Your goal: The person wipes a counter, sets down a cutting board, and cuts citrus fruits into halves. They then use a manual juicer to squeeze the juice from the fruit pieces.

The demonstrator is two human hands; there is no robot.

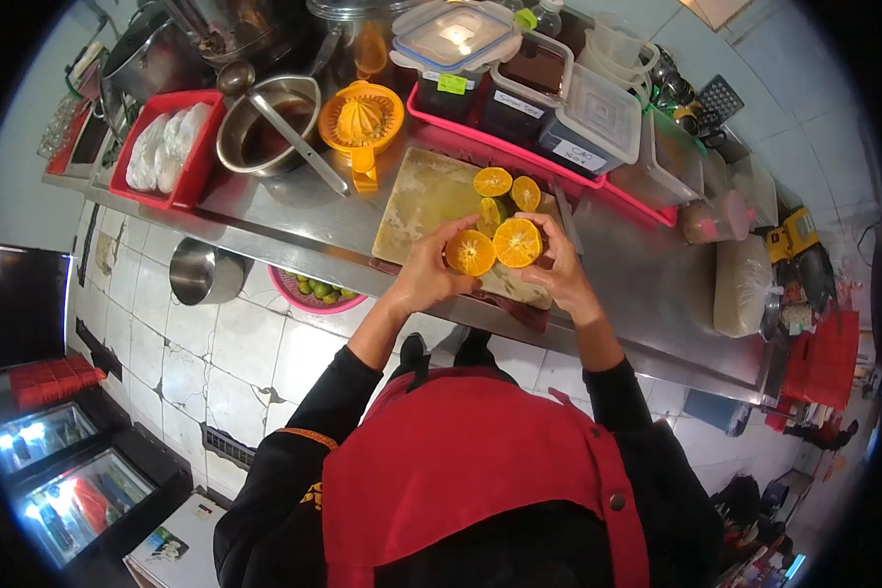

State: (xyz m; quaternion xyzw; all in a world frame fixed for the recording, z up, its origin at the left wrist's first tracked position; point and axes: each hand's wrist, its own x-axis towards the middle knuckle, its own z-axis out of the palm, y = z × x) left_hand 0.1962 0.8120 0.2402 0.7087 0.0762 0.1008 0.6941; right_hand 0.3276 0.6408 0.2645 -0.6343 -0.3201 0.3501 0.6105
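The left hand (426,269) has its grip clamped on one orange half (470,252), cut face up, and the right hand (559,269) is clamped on a second half (517,242) that touches the first, both at frame centre over the near edge of the board (421,196). Just above them on the board lie two more halves (493,181) (525,193) and a green-skinned piece (490,211). Further out on the steel surface (637,274), the orange juicer (362,120) and a pot (265,127) stand at upper left, with lidded tubs (588,118) along the top
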